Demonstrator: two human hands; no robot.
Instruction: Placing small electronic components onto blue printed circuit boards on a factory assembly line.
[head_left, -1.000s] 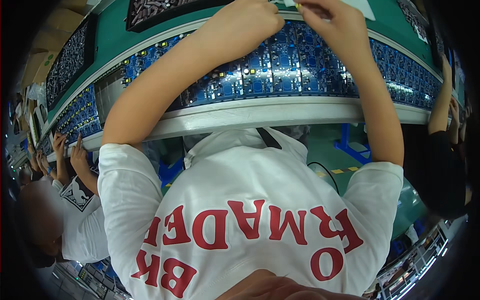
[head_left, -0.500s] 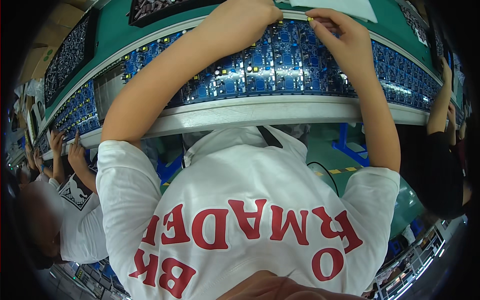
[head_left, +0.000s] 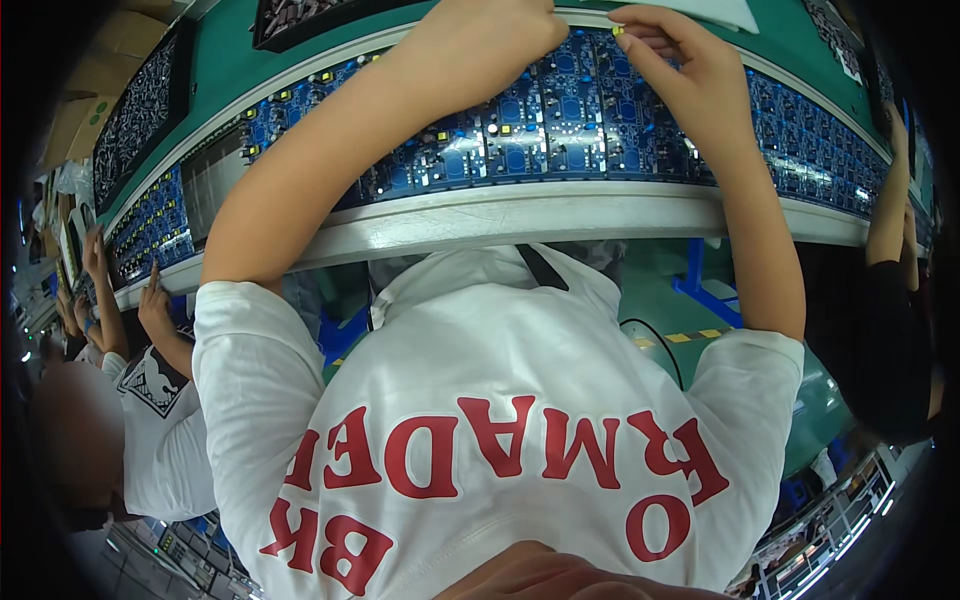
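Observation:
A row of blue circuit boards (head_left: 520, 155) lies on the line before me, several carrying small yellow-topped components (head_left: 506, 130). Over the far edge of the boards, my left hand (head_left: 500, 40) is closed with its fingers curled down. Its fingertips are mostly hidden, and what they hold, if anything, cannot be made out. To its right, my right hand (head_left: 695, 75) pinches a small yellow component (head_left: 618, 31) between thumb and forefinger, just above the boards' far edge. The other fingers of that hand are bent inward.
A pale metal rail (head_left: 540, 215) runs along the near side. Beyond the boards sit a black tray of parts (head_left: 310, 18) and a white sheet (head_left: 715, 10); another black tray (head_left: 140, 110) stands far left. Co-workers' hands (head_left: 155, 310) and an arm (head_left: 888, 200) reach in at both sides.
The whole view has shifted slightly, with the rail and boards a little higher. My right hand keeps its pinch on the yellow component. At far left a co-worker's hand has risen.

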